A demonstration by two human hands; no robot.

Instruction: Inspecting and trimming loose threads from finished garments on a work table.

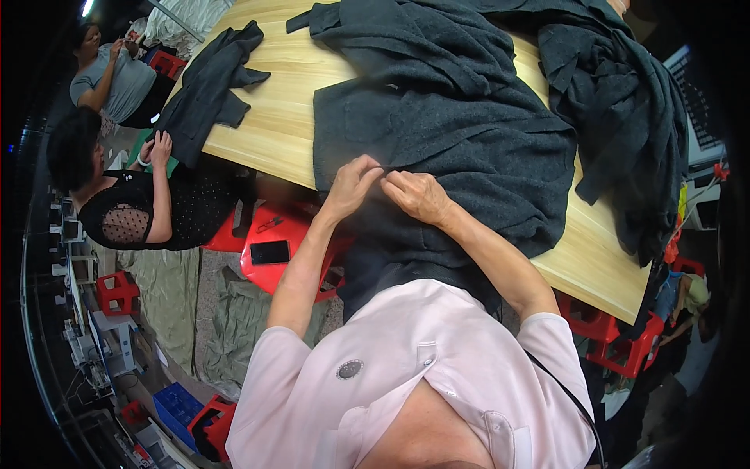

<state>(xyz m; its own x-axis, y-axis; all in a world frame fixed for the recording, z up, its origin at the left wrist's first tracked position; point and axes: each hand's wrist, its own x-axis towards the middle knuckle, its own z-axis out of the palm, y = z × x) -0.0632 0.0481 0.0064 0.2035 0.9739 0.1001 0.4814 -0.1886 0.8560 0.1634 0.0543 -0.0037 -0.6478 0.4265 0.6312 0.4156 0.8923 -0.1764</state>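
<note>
Viewed from above, we see the left hand (pixel 351 186) and the right hand (pixel 416 195) meeting at the near edge of a dark grey knitted garment (pixel 437 133) spread over a pale wooden table (pixel 269 129). Both hands are closed narrow, fingertips pinching the same small spot of fabric between them; what lies inside the pinch is too small for us to tell. We judge the work to be in progress at this one point of the hem, with the rest of the garment lying flat and unhandled beyond the hands. The garment runs from directly under the fingers away across the table, its lower part hanging over the edge toward the person's pink shirt (pixel 406 367). A second dark garment (pixel 625 102) is heaped to the right, well apart from the hands, and a third (pixel 207 86) lies at the far left corner. A red stool (pixel 273 254) carrying a black phone (pixel 269 252) stands below the left forearm.
</note>
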